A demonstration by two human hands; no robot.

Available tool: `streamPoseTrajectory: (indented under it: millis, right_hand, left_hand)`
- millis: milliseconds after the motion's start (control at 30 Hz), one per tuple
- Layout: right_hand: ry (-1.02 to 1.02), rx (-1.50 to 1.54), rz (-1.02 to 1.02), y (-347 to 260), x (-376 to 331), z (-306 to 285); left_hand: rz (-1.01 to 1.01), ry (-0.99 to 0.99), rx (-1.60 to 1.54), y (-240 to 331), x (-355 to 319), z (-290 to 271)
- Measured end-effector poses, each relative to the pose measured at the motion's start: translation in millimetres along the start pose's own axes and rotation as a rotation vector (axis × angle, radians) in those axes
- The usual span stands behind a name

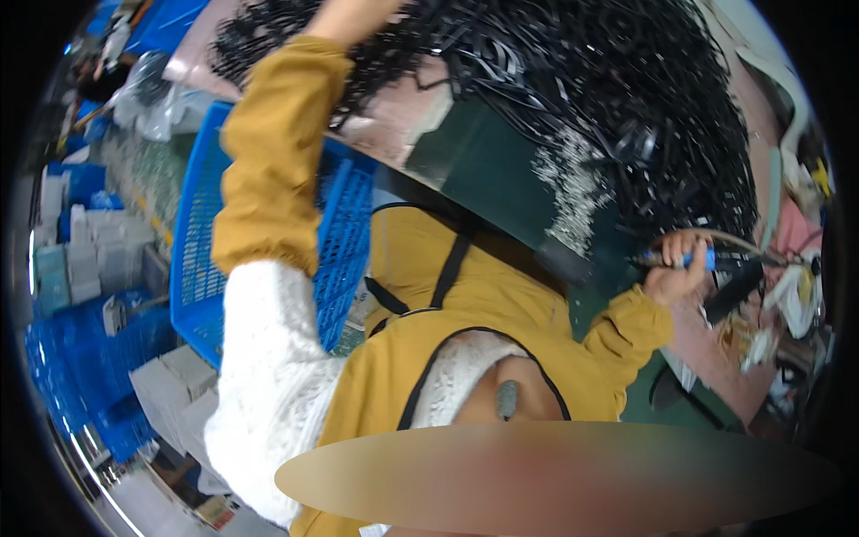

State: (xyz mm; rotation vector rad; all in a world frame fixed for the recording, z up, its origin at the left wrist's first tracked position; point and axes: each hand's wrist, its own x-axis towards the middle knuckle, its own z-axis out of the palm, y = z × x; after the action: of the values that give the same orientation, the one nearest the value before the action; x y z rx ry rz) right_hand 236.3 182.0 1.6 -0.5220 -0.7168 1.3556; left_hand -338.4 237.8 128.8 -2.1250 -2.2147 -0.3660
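My right hand point(677, 268) is closed around a blue-and-black handheld tool point(710, 259); its dark tip points left and a thin hose or cord runs off to the right. Beside the tip lies a scatter of small whitish bits point(577, 192) on a dark green mat point(483, 161). Up at the top edge my left hand point(356, 16) reaches over a big heap of glossy black strips point(662, 116). Its fingers are cut off by the frame, so what they touch or hold is hidden. Mustard sleeves cover both forearms.
A blue plastic basket point(202, 179) stands by my left side, below the pink tabletop point(385, 116). Farther left are white boxes point(170, 385) and blue-wrapped stacks point(89, 367). Cloths and small clutter point(792, 295) crowd the right edge. A clear plastic bag point(148, 94) sits at far left.
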Motion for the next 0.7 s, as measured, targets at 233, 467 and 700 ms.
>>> streamPoseTrajectory:
  millis: [233, 467, 700]
  right_hand:
    - [-0.007, -0.079, -0.026, 1, 2, -3]
    - [0.076, -0.108, -0.062, 0, -1, 2]
    - [0.035, -0.074, -0.047, -2, 0, -1]
  left_hand:
    - [0.220, -0.001, -0.041, 44, -51, -49]
    - [0.491, -0.009, -0.069, 110, -120, -105]
    - [0.652, 0.039, -0.204, 154, -149, -124]
